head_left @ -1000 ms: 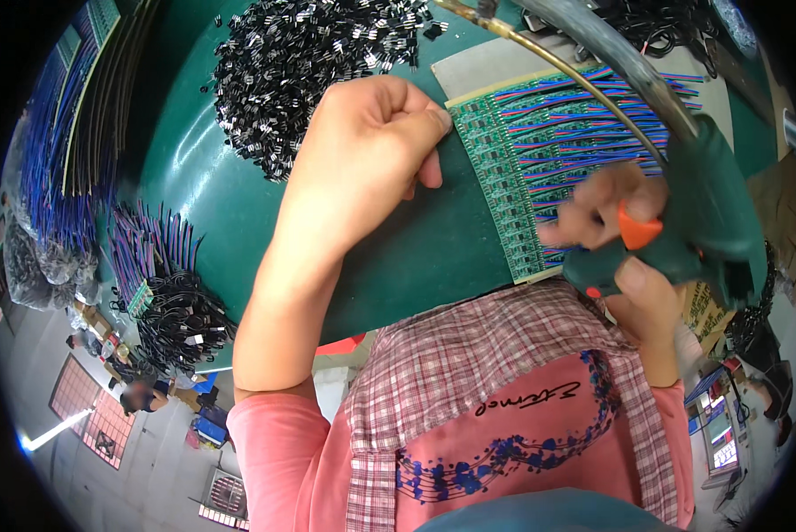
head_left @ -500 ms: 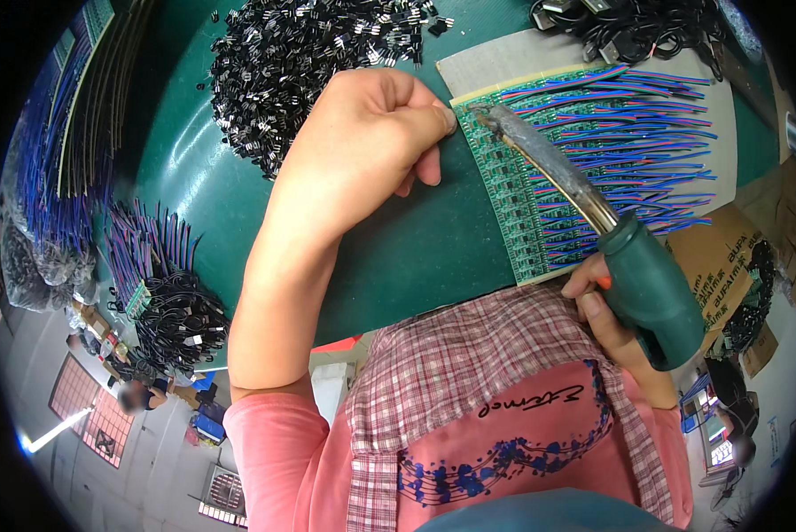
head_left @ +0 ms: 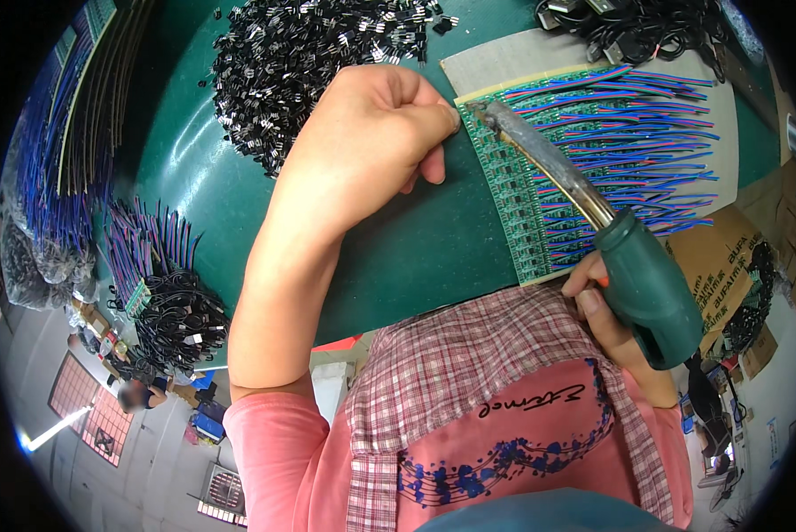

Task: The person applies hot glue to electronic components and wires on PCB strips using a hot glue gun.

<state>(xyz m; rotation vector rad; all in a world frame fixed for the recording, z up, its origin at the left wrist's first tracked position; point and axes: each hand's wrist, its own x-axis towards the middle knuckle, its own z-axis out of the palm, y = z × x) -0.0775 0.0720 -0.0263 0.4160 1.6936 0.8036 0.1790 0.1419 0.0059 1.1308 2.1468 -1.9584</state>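
Observation:
My right hand (head_left: 600,306) grips the green handle of a soldering iron (head_left: 648,288). Its grey, worn barrel slants up and left, and the tip rests at the upper left corner of a green circuit board panel (head_left: 509,199). At that same corner is my left hand (head_left: 376,142), thumb and forefinger pinched together; whatever they hold is hidden. Rows of small boards make up the panel, with blue, red and black wires (head_left: 646,146) fanning out to the right. A large heap of small black connectors with metal pins (head_left: 300,53) lies beyond my left hand.
Under the panel lies a grey sheet (head_left: 495,62) on the green table (head_left: 398,257). Black USB cables (head_left: 637,31) are piled at the far right. Wired boards (head_left: 43,168) and a black cable bundle (head_left: 181,324) line the left side. A cardboard box (head_left: 726,257) stands at right.
Both hands, the iron and the panel stay nearly in place, with only a tiny shift of the whole view. A dark figure in the right background has changed position.

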